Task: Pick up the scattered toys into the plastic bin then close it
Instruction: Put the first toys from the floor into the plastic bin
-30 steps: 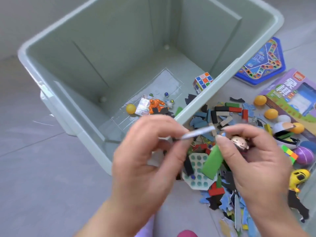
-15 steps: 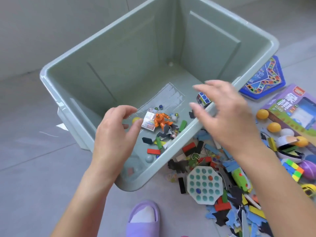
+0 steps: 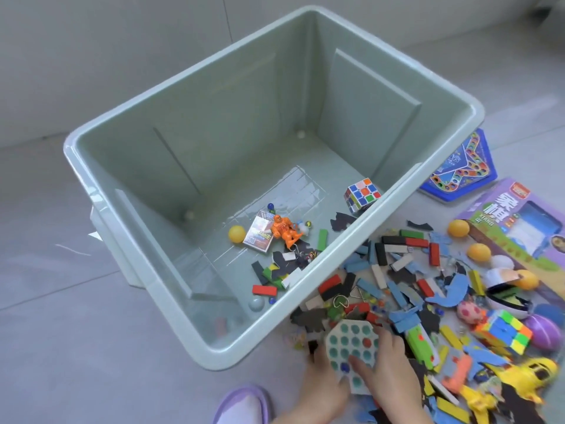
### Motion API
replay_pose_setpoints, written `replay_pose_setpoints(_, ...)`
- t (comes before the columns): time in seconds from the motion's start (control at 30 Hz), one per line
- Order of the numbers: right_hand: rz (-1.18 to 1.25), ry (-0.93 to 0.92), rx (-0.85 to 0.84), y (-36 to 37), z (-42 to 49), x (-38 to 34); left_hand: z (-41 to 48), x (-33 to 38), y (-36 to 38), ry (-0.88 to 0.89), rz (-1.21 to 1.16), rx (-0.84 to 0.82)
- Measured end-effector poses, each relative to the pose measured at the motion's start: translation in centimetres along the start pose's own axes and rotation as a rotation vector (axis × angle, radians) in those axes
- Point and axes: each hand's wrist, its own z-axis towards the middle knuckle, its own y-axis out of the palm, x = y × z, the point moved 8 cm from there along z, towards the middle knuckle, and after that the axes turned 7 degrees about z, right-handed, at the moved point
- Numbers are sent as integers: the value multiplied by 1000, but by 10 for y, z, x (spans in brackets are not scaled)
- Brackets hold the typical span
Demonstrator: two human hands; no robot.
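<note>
The sage-green plastic bin (image 3: 143, 272) stands open on the grey floor. Inside lie a colour cube (image 3: 362, 194), an orange figure (image 3: 284, 231), a yellow ball (image 3: 237, 234), a card pack (image 3: 258, 237) and several small blocks. Right of the bin spreads a pile of scattered toys (image 3: 400, 270). At its near edge lies a white octagonal board with teal dots (image 3: 348, 341). My left hand (image 3: 324, 387) grips its near-left edge, thumb on top. My right hand (image 3: 388, 368) grips its right side. No lid is in view.
A blue game board (image 3: 461, 169) and a purple toy box (image 3: 519, 221) lie at the far right. A twisted colour cube (image 3: 501, 332), a yellow toy car (image 3: 526, 374) and yellow balls sit in the pile. A purple slipper (image 3: 244, 405) is near the bin's corner.
Both hands dropped small pieces into the bin, then moved down and right to the floor pile. They now hold the dotted octagonal board.
</note>
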Motion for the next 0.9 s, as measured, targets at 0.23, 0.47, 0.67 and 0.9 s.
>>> replay_pose_setpoints(0.23, 213, 35, -28, 14, 6, 13, 29, -26, -6, -139, -49, 44)
replay_pose_setpoints(0.47, 143, 14, 241, -25, -5, 32, 27, -15, -18, -92, -37, 51)
replay_pose_setpoints(0.67, 725, 113, -13, -56, -28, 14, -28, 36, -46, 27, -152, 36)
replay_pose_setpoints(0.9, 1008, -213, 11, -183, -96, -104, -163, 141, -144, 468, -218, 188)
